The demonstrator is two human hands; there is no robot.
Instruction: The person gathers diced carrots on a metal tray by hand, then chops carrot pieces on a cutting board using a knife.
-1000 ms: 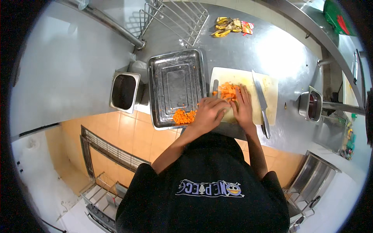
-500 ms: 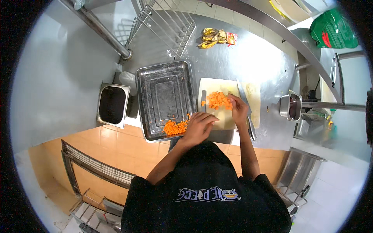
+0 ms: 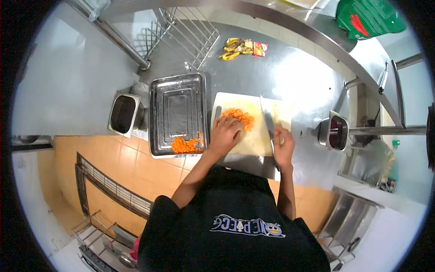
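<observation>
Orange carrot slices [image 3: 240, 115] are heaped on the upper left of a pale cutting board [image 3: 256, 145]. Over the lower edge of that heap, my left hand [image 3: 226, 135] bends its fingers down onto the slices; the fingertips are partly hidden. A long knife [image 3: 267, 117] lies across the board, blade pointing away and dark handle toward me. My right hand [image 3: 283, 146] is just right of the knife, near its handle, with thumb and fingers bent but apart. To the left, a metal tray [image 3: 177, 124] holds finely diced carrot [image 3: 185, 145] in its near right corner.
Banana peels [image 3: 235, 47] and a small red packet [image 3: 260, 49] lie at the back. A wire rack [image 3: 192, 38] stands behind the tray. Deep metal containers sit at far left [image 3: 124, 115] and far right [image 3: 336, 132]. A green bag [image 3: 369, 20] rests at upper right.
My right hand has moved from the carrot slices toward me, beside the knife. My left hand has gone from the board's near left edge onto the slices. The view has shifted.
</observation>
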